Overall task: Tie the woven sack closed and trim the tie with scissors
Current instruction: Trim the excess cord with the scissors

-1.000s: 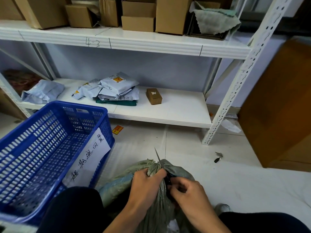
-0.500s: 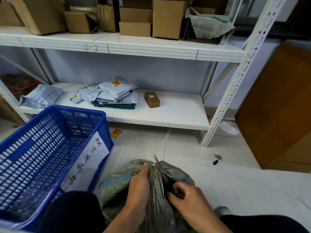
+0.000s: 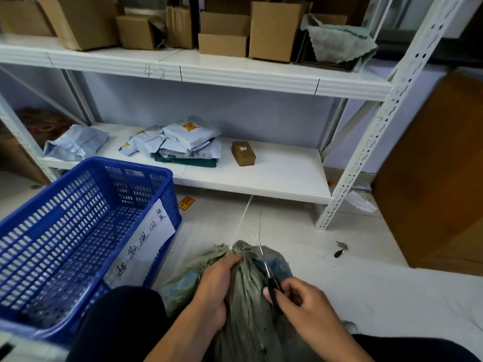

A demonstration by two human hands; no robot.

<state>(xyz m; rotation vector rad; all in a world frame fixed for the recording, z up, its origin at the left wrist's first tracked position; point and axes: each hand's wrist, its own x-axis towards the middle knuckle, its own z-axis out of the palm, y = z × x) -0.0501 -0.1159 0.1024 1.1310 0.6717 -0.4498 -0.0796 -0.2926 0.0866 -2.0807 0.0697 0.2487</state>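
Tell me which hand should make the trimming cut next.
Right. The right hand holds the scissors, blades pointing up beside the gathered neck of the woven sack; the left hand grips that neck, steadying it.

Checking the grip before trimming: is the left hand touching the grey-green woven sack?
Touching. The head view shows the left hand gripping the gathered neck of the grey-green woven sack.

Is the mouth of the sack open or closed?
Closed: the sack neck is bunched tightly, and the left hand grips it.
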